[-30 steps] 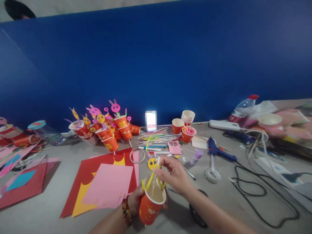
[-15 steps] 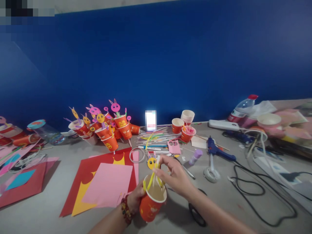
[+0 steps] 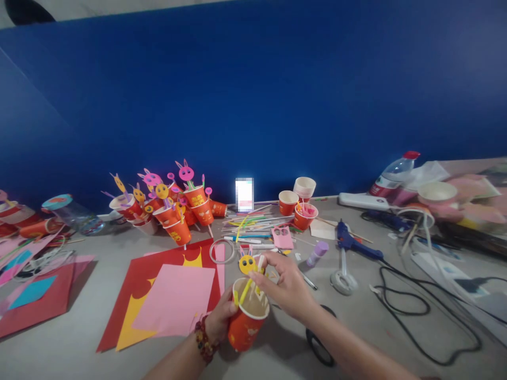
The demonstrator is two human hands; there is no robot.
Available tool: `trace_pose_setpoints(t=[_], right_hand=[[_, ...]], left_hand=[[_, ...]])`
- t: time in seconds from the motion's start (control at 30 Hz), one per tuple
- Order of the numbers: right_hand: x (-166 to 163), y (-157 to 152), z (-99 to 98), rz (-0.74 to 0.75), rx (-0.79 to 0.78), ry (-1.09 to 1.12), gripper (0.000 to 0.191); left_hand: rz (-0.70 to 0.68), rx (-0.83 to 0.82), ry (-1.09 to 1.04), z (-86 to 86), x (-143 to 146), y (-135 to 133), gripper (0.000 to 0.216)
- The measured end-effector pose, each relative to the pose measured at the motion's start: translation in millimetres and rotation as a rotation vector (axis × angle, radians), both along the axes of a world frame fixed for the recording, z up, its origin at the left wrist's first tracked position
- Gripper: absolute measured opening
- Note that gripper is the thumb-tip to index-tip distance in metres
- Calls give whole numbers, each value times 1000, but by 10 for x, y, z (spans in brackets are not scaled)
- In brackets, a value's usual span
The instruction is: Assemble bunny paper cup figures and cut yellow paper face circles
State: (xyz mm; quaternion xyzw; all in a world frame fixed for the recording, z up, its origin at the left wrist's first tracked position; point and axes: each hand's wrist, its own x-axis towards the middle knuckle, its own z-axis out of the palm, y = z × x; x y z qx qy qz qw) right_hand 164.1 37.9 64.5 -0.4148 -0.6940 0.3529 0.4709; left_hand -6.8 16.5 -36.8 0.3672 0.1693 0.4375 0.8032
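Cup status: orange paper cup (image 3: pixel 246 326) is gripped around its side by the left hand (image 3: pixel 220 320), tilted with the mouth up and toward the right. It is held near the near edge of the table (image 3: pixel 71 348), roughly mid-width, and appears lifted off the surface. Right hand (image 3: pixel 288 287) is closed in a pinch on the white stick (image 3: pixel 260 262) at the cup's rim; the yellow bunny face (image 3: pixel 247 263) is seen just beside the fingertips. Yellow straws (image 3: pixel 245 291) are bent inside the cup, with ends poking over the rim.

Risks, as judged:
- Thin cup wall: if it is squeezed harder, the rim could be ovalised and the straws popped out.
- Tilt: with the mouth off vertical, loose straws could be tipped out onto the pink paper sheet (image 3: pixel 174 301) just left of the cup.
- Stick: if it is pushed off-axis, it could be bent, or the bunny face could be creased or torn off.
- Whether the stick is seated in the cup bottom cannot be told; the inside is hidden by the straws.
- Black tape roll (image 3: pixel 317 349) lies directly under the right forearm and could be knocked toward the near edge.
- Glue gun (image 3: pixel 350 241) and its cable (image 3: pixel 415 311) lie well right of the cup; little snag risk is seen there.
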Motion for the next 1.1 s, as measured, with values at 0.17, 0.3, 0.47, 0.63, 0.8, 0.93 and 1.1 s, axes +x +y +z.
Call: trace_pose_setpoints(t=[0.17,0.3,0.47,0.63,0.8,0.93,1.1], right_hand=[[44,29,22,124,-32,49,12],[74,82,9,226,-100,25,12],[54,71,-53,115,-42,-25,14],[-6,-8,-53,9,75,-47,19],[-56,-53,-78,-58,82,-74,18],[-59,-49,-76,-71,84,-61,16],[22,0,5,218,29,-11,14]], left_hand=[[-46,-38,-30,1,-3,-19,59],[-63,-17,-28,3,6,-27,64],[-26,-8,-3,-36,-5,-20,61],[78,-10,8,-22,-5,-22,61],[148,82,83,31,6,-14,69],[133,71,49,44,-2,-10,64],[29,4,-48,9,-32,-10,68]])
